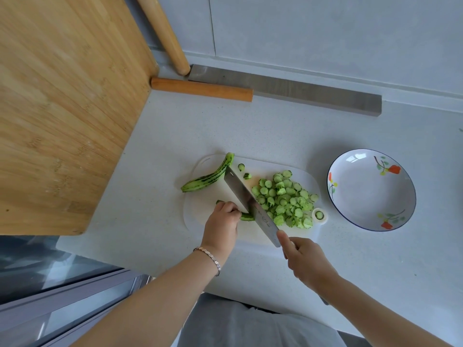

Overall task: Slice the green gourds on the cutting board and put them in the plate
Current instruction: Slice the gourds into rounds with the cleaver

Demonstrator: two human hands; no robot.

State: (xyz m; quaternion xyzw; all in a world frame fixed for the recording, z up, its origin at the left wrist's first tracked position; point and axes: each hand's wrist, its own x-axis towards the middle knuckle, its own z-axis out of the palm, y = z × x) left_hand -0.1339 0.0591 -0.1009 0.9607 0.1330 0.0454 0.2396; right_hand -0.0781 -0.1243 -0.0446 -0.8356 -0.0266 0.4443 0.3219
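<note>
One whole gourd (208, 177) lay at the board's (200, 214) left edge. The left hand (221, 221) pinched a second gourd (247, 217) under the knife (246, 199), whose handle the right hand (308, 261) gripped. Perhaps forty slices (285, 199) were heaped on the board; one flowered plate (370, 190) stood just right.

Home kitchen. I stand at a speckled white countertop (325, 136) against a grey tiled wall (325, 33). Kitchen items in view: white cutting board (208, 211) with sliced gourd (285, 199), cleaver (246, 196), flower-painted plate (370, 194), large bamboo board (62, 108), wooden rolling pins (200, 89).
</note>
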